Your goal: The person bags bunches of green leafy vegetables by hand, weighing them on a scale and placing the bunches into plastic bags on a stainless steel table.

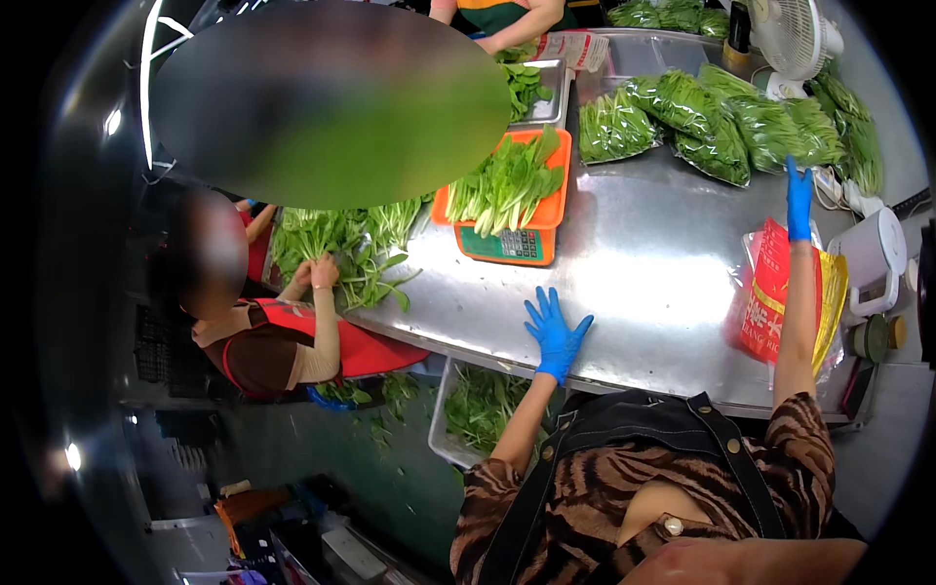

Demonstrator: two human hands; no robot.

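Observation:
My left hand (558, 333), in a blue glove, rests with fingers spread on the steel table (643, 227) near its front edge. My right hand (799, 197), also gloved in blue, reaches to the far right. Its fingers point at the lower edge of a clear bag of leafy greens (764, 131) and seem to touch it. Other filled bags (618, 128) lie beside that one. Beneath my right forearm is a red and yellow printed plastic bag (764, 292). Left of centre, loose greens (508, 183) lie in the orange pan of a digital scale (504, 245).
A co-worker's hands (318, 272) handle greens (311, 234) at the left. Another person's arm (523, 29) shows at the far side, by a metal tray (552, 95). A fan (790, 36) and a white jug (870, 248) stand right. Below the table edge sits a bin of greens (482, 409).

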